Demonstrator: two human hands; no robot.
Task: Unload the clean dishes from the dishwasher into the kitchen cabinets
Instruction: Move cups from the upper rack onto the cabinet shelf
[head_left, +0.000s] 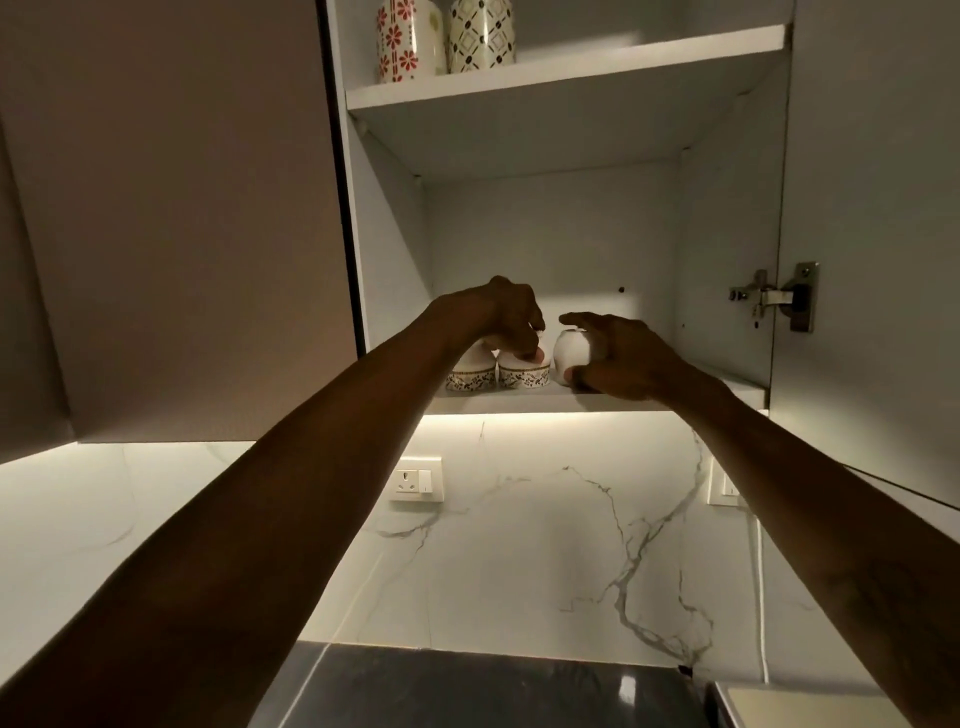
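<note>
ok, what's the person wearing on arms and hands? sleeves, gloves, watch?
Nothing visible: left forearm and right forearm bare to the frame edge, no sleeves. Left hand and right hand ungloved, no watch or wristband. Too dim to rule out rings.

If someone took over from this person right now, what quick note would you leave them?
Left hand: fingers curled over the right patterned cup, upturned beside the left patterned cup on the lower shelf.
Right hand: thumb and fingers round the white cup, standing next to them on that shelf.
Done: three cups on the shelf; two patterned mugs stand on the upper shelf.
Left: let go of both cups; the dishwasher is out of view, so what remains cannot be told.
</note>
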